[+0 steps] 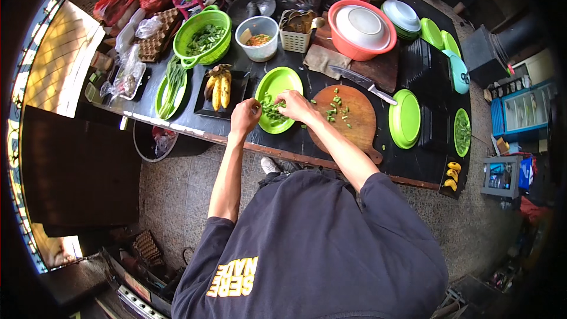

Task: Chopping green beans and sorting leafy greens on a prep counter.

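A light-green oval plate [282, 80] lies before me with chopped green vegetable [271, 110] on its near half. My left hand [245, 117] is at the plate's left rim, fingers curled; whether anything is in them cannot be told. Over the chopped greens is my right hand [294, 105], its fingertips bent down among the pieces; whether it grips any is unclear. To the right, a round wooden cutting board [354, 117] carries scattered green bits. A knife with a pale handle [382, 94] lies beyond it, across the edge of a dark board [378, 68].
Bananas [219, 91] on a black square plate stand left, beside long leafy greens [173, 84]. Behind are a green colander [202, 37], a plastic tub [257, 39] and a red basin [362, 51]. An upturned green plate [404, 118] lies right. A dark bin [155, 141] stands below the table edge.
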Motion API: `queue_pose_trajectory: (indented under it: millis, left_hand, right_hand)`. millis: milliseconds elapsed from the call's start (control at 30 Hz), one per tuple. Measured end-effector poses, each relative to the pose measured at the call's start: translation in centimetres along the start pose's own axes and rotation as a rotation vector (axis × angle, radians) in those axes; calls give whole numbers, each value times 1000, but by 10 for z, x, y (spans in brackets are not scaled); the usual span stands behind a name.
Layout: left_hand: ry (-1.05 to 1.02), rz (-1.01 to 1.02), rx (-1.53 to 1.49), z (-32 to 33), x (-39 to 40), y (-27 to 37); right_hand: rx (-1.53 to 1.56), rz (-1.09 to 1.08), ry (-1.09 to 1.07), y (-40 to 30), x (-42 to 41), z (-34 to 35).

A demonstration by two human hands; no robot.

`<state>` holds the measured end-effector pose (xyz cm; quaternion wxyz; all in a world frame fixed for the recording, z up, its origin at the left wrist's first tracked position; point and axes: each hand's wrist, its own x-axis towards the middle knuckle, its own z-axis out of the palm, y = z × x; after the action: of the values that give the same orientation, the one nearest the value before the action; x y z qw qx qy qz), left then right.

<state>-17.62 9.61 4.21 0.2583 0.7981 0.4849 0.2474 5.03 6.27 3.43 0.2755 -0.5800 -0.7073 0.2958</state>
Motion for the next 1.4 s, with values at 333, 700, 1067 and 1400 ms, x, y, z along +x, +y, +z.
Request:
queue_pose_trajectory:
  millis: [333, 700, 1067, 1400]
  left_hand:
    - [-69, 171, -95, 48, 16, 53]
    - [-157, 291, -19, 115, 15, 113]
    - [-155, 277, -16, 156, 6, 131]
    - [-33, 265, -159, 169, -1, 132]
  right_hand:
    - [-242, 186, 247, 61, -39, -61]
    - [-259, 249, 243, 100, -81, -91]
    - [-299, 81, 63, 94, -106, -102]
    - [-227, -38, 24, 98, -120, -97]
